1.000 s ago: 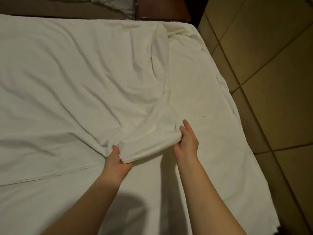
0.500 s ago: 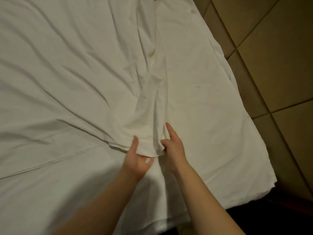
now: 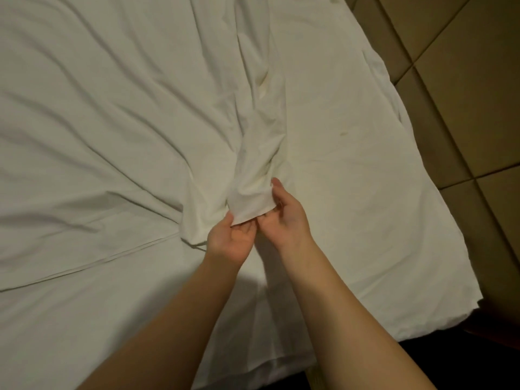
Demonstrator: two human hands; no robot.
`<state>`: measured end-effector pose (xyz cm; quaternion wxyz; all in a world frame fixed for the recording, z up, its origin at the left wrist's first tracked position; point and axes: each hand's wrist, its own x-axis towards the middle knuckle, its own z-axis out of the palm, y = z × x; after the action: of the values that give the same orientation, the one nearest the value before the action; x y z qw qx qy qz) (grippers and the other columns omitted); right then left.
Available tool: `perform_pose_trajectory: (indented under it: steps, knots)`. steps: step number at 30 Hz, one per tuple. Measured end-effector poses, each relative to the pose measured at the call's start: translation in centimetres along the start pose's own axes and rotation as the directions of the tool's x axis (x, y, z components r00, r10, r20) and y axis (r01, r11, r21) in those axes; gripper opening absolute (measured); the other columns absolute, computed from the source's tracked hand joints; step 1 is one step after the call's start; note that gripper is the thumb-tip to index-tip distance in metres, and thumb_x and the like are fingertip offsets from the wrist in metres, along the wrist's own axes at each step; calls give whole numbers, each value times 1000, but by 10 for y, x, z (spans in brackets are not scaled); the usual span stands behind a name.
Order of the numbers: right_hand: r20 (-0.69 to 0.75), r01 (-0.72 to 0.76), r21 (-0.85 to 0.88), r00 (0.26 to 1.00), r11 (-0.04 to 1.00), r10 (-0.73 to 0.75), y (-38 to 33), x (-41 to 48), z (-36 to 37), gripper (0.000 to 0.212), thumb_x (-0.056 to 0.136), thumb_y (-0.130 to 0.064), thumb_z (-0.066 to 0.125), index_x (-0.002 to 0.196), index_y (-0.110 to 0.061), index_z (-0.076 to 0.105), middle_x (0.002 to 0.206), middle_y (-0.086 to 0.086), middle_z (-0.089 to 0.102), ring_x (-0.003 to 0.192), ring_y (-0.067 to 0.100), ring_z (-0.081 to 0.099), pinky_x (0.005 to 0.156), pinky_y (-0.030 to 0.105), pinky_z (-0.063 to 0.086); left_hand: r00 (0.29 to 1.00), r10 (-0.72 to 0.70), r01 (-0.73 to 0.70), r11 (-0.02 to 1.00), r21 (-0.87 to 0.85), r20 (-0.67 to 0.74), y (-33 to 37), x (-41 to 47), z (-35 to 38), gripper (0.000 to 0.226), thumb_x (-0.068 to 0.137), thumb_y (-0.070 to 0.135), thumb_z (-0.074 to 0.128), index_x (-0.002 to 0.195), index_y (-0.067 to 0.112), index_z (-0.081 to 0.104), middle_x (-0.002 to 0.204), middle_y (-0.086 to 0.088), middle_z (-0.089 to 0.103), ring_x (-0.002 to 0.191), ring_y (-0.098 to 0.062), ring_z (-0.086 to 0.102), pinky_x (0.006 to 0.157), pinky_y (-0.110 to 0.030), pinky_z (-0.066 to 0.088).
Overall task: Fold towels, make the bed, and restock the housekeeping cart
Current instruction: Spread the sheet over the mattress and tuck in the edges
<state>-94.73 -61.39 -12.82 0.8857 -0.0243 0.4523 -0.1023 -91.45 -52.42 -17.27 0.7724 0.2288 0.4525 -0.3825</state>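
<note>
Tan floor tiles at right; white bed across the rest of view. Rumpled top sheet over left and middle, w/ one edge bunched into a narrow ridge down to both hands. Left hand pinching that edge betw. thumb and fingers. Right hand just beside it, fingers curled at same edge, pinching too. Vs 1 s ago: well apart along the edge then, nearly touching now, cloth gathered tighter. Prob. working along to find the corner before pulling sheet out over the uncovered right side. Bed-making at an early stage.
</note>
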Motion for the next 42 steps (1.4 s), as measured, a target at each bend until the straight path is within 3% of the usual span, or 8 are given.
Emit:
perform_pose_trajectory:
  steps: [3,7,10,14,17,21,27,42]
  knots:
    - [-54,46,75,998,996,-42,-7,14,10,34,95,2,42,120,-17,54,116,20,61,103,29,64,94,39,49,993,122,-122,988,-92,-7,17,-6,0,33,103,14,31,113,0,59,109,-15,65,103,-28,59,85,-36,52]
    - [-79,115,-28,990,993,-117,-30,35,26,58,90,12,28,133,-25,41,69,1,41,33,7,36,37,15,26,998,62,-63,993,-97,-19,31,-13,-8,35,102,16,30,95,4,62,86,-9,70,86,-22,66,65,-29,55]
    - [-65,117,-358,987,926,-149,-37,44,34,53,88,11,28,121,-27,45,72,1,46,43,7,32,42,16,22,999,25,-26,999,-42,-26,32,-12,-18,32,101,17,33,96,6,63,84,-13,71,83,-28,63,56,-35,57]
    - [-210,-42,-432,976,901,-56,-10,48,25,16,93,-17,56,108,-14,52,84,3,47,64,13,47,47,22,44,1000,-4,4,1000,-4,-10,32,-6,-28,34,99,16,32,118,9,60,122,-13,61,109,-31,57,106,-36,41]
    - [-248,-86,-474,968,876,-39,8,59,15,46,84,-36,69,119,-13,52,107,7,58,84,22,60,64,31,55,1000,-7,6,999,50,23,35,-12,-31,35,99,13,32,118,7,60,121,-14,61,104,-32,58,107,-36,37]
    - [-273,-1,-803,889,596,-368,23,67,11,76,81,-31,70,141,-5,31,133,8,51,117,28,54,89,27,43,996,5,-10,999,48,94,43,-16,-33,44,97,40,42,120,8,61,123,-17,63,117,-34,56,108,-43,37]
    - [-267,7,-875,828,485,-493,9,76,0,19,87,-24,57,100,-10,55,102,5,64,89,25,59,86,35,51,988,25,-53,982,179,154,46,-14,-36,64,74,39,64,128,6,56,123,-15,63,117,-30,58,103,-43,45]
    - [138,307,-940,745,152,-653,-9,80,-32,42,90,-16,61,130,-24,50,94,-11,52,76,3,49,69,8,39,999,51,-52,971,235,11,59,8,-54,31,93,32,56,113,9,63,108,-12,70,95,-27,69,78,-52,54]
